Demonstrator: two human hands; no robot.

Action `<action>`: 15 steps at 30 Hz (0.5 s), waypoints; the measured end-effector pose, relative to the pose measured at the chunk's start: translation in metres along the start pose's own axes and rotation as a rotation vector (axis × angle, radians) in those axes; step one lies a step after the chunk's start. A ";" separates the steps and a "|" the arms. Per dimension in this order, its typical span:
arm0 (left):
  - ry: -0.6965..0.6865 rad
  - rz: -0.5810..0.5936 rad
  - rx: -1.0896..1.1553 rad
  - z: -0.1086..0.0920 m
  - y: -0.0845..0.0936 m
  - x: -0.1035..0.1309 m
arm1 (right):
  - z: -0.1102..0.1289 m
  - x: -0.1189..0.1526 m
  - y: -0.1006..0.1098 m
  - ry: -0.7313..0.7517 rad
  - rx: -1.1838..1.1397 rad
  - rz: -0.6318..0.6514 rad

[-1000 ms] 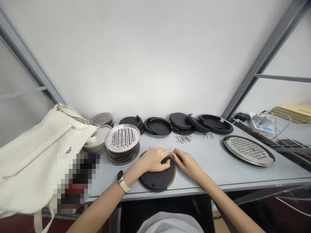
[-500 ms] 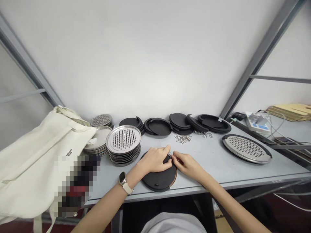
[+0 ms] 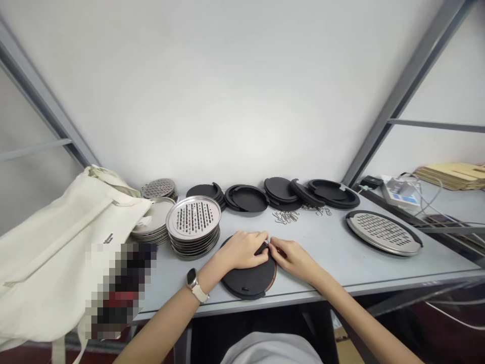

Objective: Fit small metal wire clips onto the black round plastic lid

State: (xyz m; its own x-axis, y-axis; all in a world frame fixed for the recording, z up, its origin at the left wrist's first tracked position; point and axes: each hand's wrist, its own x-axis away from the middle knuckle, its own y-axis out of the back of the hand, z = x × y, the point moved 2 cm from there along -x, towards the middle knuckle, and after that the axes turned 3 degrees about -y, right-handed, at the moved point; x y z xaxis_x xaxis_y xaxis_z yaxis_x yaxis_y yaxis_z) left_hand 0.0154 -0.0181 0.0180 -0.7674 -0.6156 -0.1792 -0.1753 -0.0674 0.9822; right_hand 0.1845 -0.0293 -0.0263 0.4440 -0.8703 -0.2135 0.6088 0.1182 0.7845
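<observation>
A round black disc (image 3: 248, 280) with an orange-brown strip along its right edge lies flat near the table's front edge. My left hand (image 3: 244, 249), with a watch on the wrist, rests over its upper part, with fingers curled and gripping it. At the disc's upper right edge my right hand (image 3: 286, 257) is closed in a pinch on a small metal clip (image 3: 267, 242), which the fingertips partly hide. Behind the hands lies a loose heap of thin metal clips (image 3: 286, 217).
To the left are a stack of metal grater discs (image 3: 194, 218), plain metal discs (image 3: 157, 215) and a cream bag (image 3: 68, 253). Black round trays (image 3: 248, 198) line the wall. A grater disc in a black holder (image 3: 382, 232) lies on the right.
The fingertips of both hands have shifted very slightly at the metal clip. The black disc stays in place.
</observation>
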 end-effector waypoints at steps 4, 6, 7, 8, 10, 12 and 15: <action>-0.017 -0.021 -0.017 0.001 -0.001 0.000 | 0.000 0.000 0.000 -0.007 -0.006 -0.008; -0.022 -0.027 -0.022 0.002 -0.002 0.000 | -0.001 0.000 -0.001 -0.011 -0.011 -0.014; -0.022 -0.024 -0.022 0.002 -0.002 0.001 | -0.001 0.000 -0.001 -0.013 -0.013 -0.018; -0.021 -0.019 -0.021 0.002 -0.002 0.001 | -0.001 0.000 -0.001 -0.016 -0.016 -0.023; -0.014 -0.007 -0.018 0.003 -0.002 0.001 | -0.002 -0.001 -0.001 -0.019 -0.020 -0.036; -0.005 0.006 -0.010 0.003 -0.002 0.000 | -0.002 -0.001 -0.001 -0.022 -0.020 -0.056; 0.010 0.021 0.001 0.003 -0.002 0.000 | -0.002 -0.001 -0.001 -0.028 -0.014 -0.087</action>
State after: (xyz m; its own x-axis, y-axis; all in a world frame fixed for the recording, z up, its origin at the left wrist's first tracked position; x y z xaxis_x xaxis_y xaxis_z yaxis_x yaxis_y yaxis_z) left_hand 0.0139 -0.0156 0.0163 -0.7647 -0.6246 -0.1584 -0.1605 -0.0535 0.9856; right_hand 0.1851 -0.0277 -0.0281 0.3710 -0.8904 -0.2639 0.6532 0.0481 0.7557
